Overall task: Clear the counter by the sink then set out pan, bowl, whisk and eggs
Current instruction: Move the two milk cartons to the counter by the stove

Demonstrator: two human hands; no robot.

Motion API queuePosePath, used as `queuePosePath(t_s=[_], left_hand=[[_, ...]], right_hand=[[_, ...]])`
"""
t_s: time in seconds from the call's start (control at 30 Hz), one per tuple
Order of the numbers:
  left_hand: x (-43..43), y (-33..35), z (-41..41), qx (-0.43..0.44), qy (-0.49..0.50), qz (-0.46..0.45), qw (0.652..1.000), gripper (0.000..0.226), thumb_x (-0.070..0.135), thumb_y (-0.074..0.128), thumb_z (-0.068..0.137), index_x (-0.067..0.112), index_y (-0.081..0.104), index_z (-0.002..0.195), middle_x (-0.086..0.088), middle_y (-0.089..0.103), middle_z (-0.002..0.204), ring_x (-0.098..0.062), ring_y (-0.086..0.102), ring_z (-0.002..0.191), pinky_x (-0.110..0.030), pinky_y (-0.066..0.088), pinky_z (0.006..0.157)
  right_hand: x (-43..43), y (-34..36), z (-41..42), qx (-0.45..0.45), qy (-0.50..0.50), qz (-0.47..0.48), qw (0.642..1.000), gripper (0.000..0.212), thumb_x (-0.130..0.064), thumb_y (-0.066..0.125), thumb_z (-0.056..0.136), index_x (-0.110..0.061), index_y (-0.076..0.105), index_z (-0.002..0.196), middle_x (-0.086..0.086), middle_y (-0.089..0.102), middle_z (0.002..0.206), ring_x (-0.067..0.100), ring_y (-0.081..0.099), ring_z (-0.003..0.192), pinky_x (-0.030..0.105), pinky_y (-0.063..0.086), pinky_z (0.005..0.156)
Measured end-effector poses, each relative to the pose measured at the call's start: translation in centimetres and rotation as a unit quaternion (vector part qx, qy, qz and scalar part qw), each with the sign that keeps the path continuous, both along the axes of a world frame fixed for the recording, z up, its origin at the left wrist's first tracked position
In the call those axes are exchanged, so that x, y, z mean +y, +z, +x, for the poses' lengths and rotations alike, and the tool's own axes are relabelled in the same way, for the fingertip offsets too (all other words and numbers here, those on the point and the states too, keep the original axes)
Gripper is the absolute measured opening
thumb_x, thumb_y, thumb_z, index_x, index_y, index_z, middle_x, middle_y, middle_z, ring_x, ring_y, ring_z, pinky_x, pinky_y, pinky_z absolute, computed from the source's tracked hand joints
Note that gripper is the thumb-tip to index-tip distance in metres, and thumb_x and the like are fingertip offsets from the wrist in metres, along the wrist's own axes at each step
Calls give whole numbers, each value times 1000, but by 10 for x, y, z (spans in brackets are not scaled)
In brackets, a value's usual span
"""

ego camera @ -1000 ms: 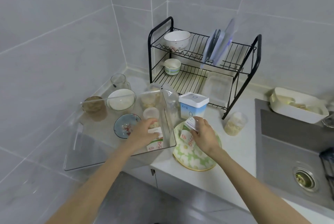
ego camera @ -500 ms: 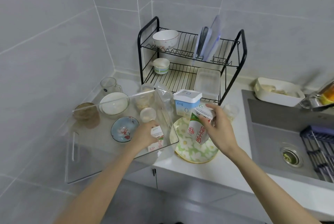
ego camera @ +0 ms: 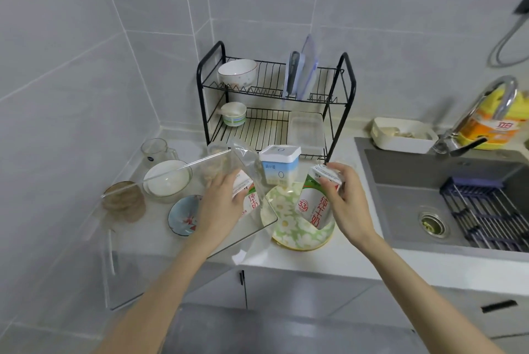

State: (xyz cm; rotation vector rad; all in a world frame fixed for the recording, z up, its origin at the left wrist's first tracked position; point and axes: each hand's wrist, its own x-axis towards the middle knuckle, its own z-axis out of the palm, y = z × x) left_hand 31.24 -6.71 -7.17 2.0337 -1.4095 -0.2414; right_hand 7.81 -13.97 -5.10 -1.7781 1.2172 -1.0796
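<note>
My left hand (ego camera: 221,205) grips a small milk carton (ego camera: 248,196) with red lettering, held over a clear plastic bin (ego camera: 160,242) at the counter's left end. My right hand (ego camera: 345,199) grips a second milk carton (ego camera: 316,200) by its top, tilted above a green flowered plate (ego camera: 297,235). A white bowl (ego camera: 237,71) sits on the top shelf of the black dish rack (ego camera: 274,102). No pan, whisk or eggs are visible.
A white-and-blue tub (ego camera: 280,163), a blue dish (ego camera: 183,219), a glass bowl (ego camera: 167,180), a glass mug (ego camera: 156,150) and a brown-lidded jar (ego camera: 123,200) crowd the counter. The sink (ego camera: 423,205) with a blue rack (ego camera: 486,210) and the faucet (ego camera: 481,113) lies right.
Both hands have lifted their cartons higher. The right carton has risen off the flowered plate and tilted. The view has swung right, showing more of the sink.
</note>
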Motion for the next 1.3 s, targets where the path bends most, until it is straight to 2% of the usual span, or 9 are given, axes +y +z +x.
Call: queuePosePath(t_s=[0.1, 0.2, 0.27, 0.37, 0.43, 0.6, 0.87, 1.03, 1.3], left_hand=[[3, 38, -17, -9, -26, -83, 996, 45, 27, 56, 92, 21, 47, 136, -2, 56, 126, -23, 46, 120, -39, 40, 98], [-2, 67, -42, 22, -59, -119, 991, 43, 32, 56, 92, 24, 49, 134, 5, 58, 121, -15, 50, 114, -29, 41, 89], [-8, 80, -66, 59, -101, -121, 986, 42, 33, 57, 92, 24, 50, 133, 7, 58, 121, -12, 50, 113, -24, 38, 88], [-17, 87, -103, 85, -155, -115, 977, 41, 33, 60, 90, 24, 54, 130, 4, 61, 120, -15, 54, 112, -31, 44, 93], [-21, 86, -128, 83, -189, -105, 973, 40, 33, 60, 90, 24, 54, 129, 5, 61, 122, -13, 53, 114, -28, 41, 93], [-24, 85, -219, 85, -279, -60, 955, 40, 38, 58, 90, 30, 53, 129, 8, 60, 121, -11, 54, 109, -28, 45, 87], [15, 80, -399, 116, -416, -27, 901, 40, 41, 58, 89, 31, 54, 128, 8, 60, 122, -11, 55, 110, -37, 50, 87], [62, 81, -520, 115, -494, -12, 862, 41, 44, 58, 88, 31, 56, 127, 10, 62, 122, -8, 57, 107, -29, 48, 84], [125, 83, -682, 137, -625, 29, 768, 38, 38, 61, 88, 28, 57, 124, 6, 62, 116, -11, 59, 103, -40, 52, 88]], right_hand=[[7, 6, -8, -23, -15, -5, 1000, 23, -34, 50, 96, -29, 52, 119, -11, 53, 117, 9, 53, 110, 38, 48, 93], [13, 18, -22, -23, -38, -18, 999, 24, -33, 49, 97, -28, 51, 120, -16, 51, 116, 9, 52, 112, 37, 47, 95], [18, 25, -41, -18, -65, -28, 997, 25, -33, 47, 97, -26, 50, 122, -15, 49, 116, 6, 50, 112, 34, 46, 95], [28, 33, -73, 0, -94, -44, 995, 21, -35, 45, 98, -30, 51, 118, -12, 49, 115, 5, 49, 110, 32, 45, 92], [36, 35, -98, 15, -114, -56, 992, 20, -36, 46, 97, -31, 52, 115, -10, 50, 114, 7, 48, 110, 29, 43, 91], [69, 36, -187, 36, -179, -62, 981, 19, -41, 45, 96, -33, 49, 113, -15, 48, 111, 5, 49, 107, 34, 47, 92], [168, 40, -353, 29, -303, -54, 951, 12, -40, 46, 95, -37, 50, 106, -17, 49, 108, 3, 51, 103, 29, 48, 86], [245, 38, -458, 57, -401, -51, 913, 16, -39, 47, 95, -31, 52, 109, -24, 47, 106, 2, 46, 105, 26, 42, 88], [353, 35, -576, 55, -545, -35, 836, 14, -31, 47, 98, -27, 55, 109, -11, 50, 109, 5, 45, 106, 20, 38, 87]])
